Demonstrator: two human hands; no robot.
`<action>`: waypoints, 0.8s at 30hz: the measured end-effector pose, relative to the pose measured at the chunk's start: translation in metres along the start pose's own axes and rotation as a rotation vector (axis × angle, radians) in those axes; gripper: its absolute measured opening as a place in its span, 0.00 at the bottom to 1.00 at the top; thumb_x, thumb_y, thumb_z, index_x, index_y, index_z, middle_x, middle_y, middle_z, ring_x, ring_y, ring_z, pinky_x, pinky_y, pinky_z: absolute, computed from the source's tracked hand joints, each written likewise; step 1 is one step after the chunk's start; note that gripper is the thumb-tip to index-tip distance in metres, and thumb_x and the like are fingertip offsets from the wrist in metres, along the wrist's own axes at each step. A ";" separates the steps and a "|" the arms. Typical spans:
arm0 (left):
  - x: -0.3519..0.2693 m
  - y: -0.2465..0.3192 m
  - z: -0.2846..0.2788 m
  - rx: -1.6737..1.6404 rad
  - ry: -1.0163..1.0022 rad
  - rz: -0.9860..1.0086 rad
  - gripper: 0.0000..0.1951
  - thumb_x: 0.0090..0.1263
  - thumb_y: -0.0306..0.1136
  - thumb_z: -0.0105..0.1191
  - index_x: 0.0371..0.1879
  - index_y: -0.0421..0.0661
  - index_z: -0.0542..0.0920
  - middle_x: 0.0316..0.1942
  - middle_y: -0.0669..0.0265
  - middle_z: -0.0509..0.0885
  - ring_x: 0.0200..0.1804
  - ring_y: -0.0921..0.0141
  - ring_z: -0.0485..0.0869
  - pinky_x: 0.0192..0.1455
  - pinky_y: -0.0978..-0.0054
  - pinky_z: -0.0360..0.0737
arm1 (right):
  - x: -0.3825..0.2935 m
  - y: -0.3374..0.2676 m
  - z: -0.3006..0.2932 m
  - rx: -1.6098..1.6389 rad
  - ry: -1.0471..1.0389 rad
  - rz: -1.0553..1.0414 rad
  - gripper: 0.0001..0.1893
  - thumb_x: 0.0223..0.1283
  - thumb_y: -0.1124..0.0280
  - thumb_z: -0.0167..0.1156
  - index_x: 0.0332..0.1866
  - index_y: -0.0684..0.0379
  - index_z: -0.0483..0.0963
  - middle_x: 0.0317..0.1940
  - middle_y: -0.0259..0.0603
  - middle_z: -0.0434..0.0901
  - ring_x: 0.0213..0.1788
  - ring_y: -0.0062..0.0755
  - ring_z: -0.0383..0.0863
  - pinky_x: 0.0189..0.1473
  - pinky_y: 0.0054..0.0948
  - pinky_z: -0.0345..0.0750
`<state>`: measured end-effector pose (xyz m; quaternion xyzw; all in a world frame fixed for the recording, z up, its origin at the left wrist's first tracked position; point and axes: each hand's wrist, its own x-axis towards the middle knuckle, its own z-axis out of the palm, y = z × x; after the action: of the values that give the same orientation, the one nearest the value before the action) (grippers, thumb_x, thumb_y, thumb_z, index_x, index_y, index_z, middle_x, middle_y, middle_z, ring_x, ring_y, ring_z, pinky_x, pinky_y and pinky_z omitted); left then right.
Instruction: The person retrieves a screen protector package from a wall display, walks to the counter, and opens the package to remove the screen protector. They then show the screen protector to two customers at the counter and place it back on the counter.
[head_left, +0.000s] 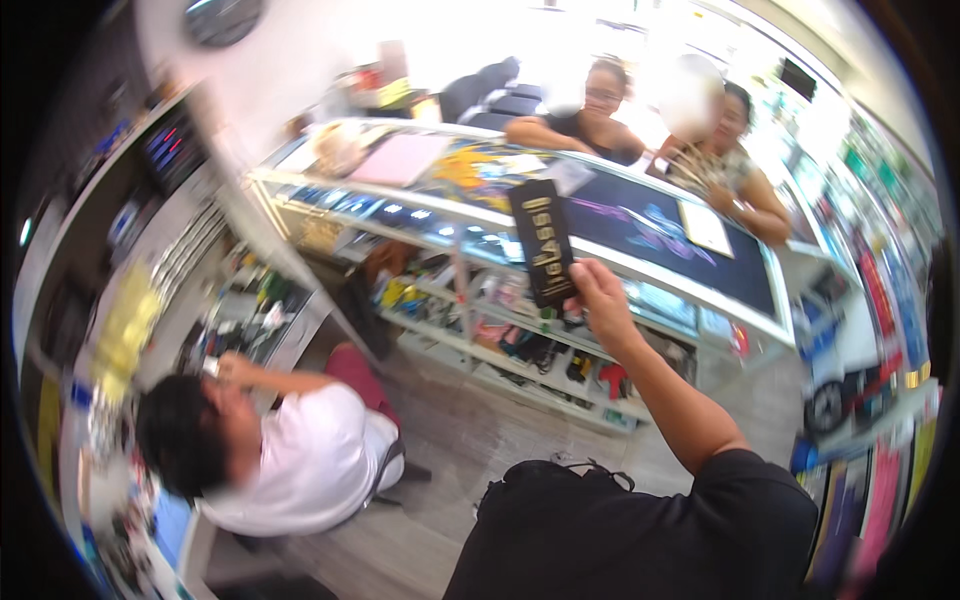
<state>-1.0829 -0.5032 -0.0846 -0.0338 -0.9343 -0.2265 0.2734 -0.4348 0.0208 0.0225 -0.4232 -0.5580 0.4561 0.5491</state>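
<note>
My right hand (604, 304) grips the lower end of a flat black packet (541, 244) bearing gold writing. My arm is stretched forward, and the packet stands nearly upright in front of a glass display counter (679, 270). Thumb and fingers pinch its lower right corner. Behind the packet, dark mats with coloured pictures (645, 217) cover part of the countertop. A white card or paper (705, 227) lies on the mat to the right. My left hand is out of view.
Two people (600, 112) lean at the counter's far side. At left, a person in a white shirt (315, 457) sits at a cluttered workbench (300, 322). Shelves under the counter hold tools, including a red one (613, 381). Stocked shelves (862, 427) line the right.
</note>
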 end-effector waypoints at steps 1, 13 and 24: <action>0.003 0.022 -0.003 -0.083 0.091 -0.010 0.20 0.87 0.41 0.55 0.67 0.42 0.86 0.60 0.51 0.90 0.62 0.53 0.88 0.68 0.57 0.83 | -0.006 -0.007 -0.004 0.054 0.056 0.083 0.18 0.90 0.55 0.57 0.60 0.61 0.80 0.40 0.31 0.86 0.34 0.16 0.83 0.37 0.21 0.78; -0.233 0.282 -0.057 -0.806 -0.400 0.335 0.30 0.91 0.53 0.52 0.63 0.31 0.82 0.55 0.42 0.87 0.56 0.48 0.86 0.65 0.53 0.82 | 0.039 -0.007 -0.119 -0.131 -0.129 0.211 0.18 0.91 0.56 0.55 0.59 0.61 0.81 0.43 0.31 0.87 0.37 0.17 0.83 0.41 0.21 0.80; -0.515 0.651 -0.117 -1.408 -1.322 0.677 0.29 0.93 0.51 0.50 0.74 0.36 0.78 0.67 0.56 0.84 0.68 0.66 0.83 0.75 0.65 0.75 | 0.156 0.053 -0.248 0.110 -0.598 0.242 0.15 0.87 0.57 0.61 0.62 0.58 0.81 0.45 0.30 0.89 0.40 0.19 0.86 0.42 0.25 0.79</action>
<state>-0.4667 0.0596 -0.0044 -0.5671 -0.4947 -0.5707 -0.3287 -0.1943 0.1955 0.0017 -0.3035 -0.6145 0.6518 0.3248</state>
